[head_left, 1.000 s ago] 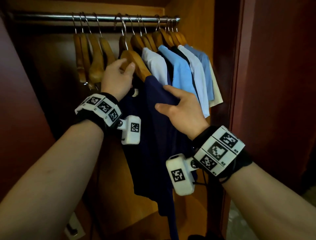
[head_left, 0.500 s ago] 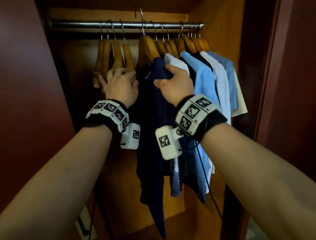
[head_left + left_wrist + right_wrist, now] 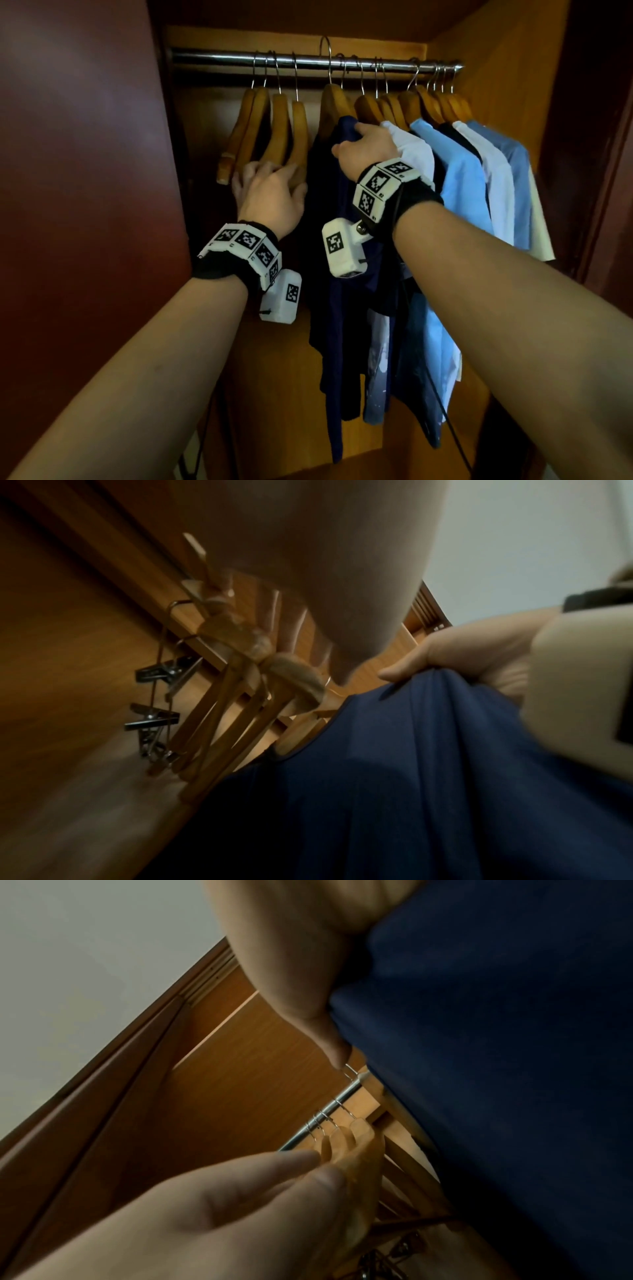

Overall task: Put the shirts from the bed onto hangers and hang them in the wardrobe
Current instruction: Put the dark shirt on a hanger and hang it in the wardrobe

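The right hand [image 3: 368,150] grips the shoulder of the navy shirt [image 3: 342,274], which hangs on a wooden hanger [image 3: 334,102] from the rail [image 3: 308,63]. Just to its left, the left hand [image 3: 270,195] curls its fingers around the bare hangers [image 3: 270,133].
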`<state>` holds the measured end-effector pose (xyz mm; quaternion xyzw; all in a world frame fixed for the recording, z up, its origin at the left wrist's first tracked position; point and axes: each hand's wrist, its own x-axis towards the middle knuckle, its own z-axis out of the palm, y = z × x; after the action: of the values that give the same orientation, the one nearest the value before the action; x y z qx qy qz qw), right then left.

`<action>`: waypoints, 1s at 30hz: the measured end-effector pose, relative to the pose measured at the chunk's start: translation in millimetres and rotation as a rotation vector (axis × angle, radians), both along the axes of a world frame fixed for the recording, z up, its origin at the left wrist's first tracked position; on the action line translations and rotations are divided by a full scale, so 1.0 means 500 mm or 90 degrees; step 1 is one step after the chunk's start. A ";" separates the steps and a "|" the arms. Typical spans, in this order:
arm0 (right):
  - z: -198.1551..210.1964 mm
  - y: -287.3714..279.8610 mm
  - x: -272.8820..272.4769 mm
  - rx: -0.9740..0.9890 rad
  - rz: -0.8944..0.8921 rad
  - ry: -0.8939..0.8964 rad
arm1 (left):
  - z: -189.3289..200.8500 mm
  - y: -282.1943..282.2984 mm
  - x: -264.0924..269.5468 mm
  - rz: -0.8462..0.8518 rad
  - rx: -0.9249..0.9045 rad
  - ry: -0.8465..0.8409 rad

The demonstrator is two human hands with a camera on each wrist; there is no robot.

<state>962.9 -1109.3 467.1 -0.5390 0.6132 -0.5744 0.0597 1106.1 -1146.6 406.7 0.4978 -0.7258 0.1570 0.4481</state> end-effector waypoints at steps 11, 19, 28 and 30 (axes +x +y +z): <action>-0.026 0.001 -0.040 -0.017 -0.006 0.026 | 0.028 0.003 -0.053 0.149 0.059 -0.146; -0.031 0.007 -0.046 -0.019 0.013 0.035 | 0.115 0.013 -0.077 -0.012 0.218 0.029; -0.031 0.004 -0.056 -0.004 0.041 0.047 | 0.046 -0.039 -0.077 -0.292 0.368 0.340; -0.031 0.002 -0.057 -0.005 0.044 0.048 | 0.037 -0.043 -0.081 -0.342 0.347 0.401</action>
<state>934.4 -1108.3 451.8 -0.5813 0.5938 -0.5537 0.0539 1065.6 -1167.8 425.1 0.4151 -0.6724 -0.3178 0.5240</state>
